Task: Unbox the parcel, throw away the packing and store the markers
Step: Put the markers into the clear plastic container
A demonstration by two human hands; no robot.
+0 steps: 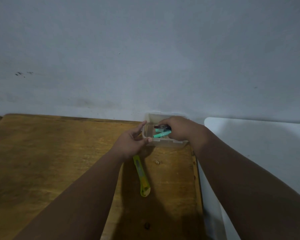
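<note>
A clear plastic storage box (164,142) stands at the far right of the wooden table, against the wall. My right hand (179,129) reaches over it and is closed around a bunch of markers (161,134), two mint green and one dark, with their ends pointing left into the box. My left hand (132,142) rests at the box's left wall with fingers spread and the thumb on its front corner. The box's floor is mostly hidden by my right hand.
A yellow-green utility knife (142,175) lies on the wooden table (59,161) just below my left wrist. A small crumb of debris (157,161) sits near it. A white surface (258,144) adjoins the table on the right. The grey wall (145,58) rises directly behind.
</note>
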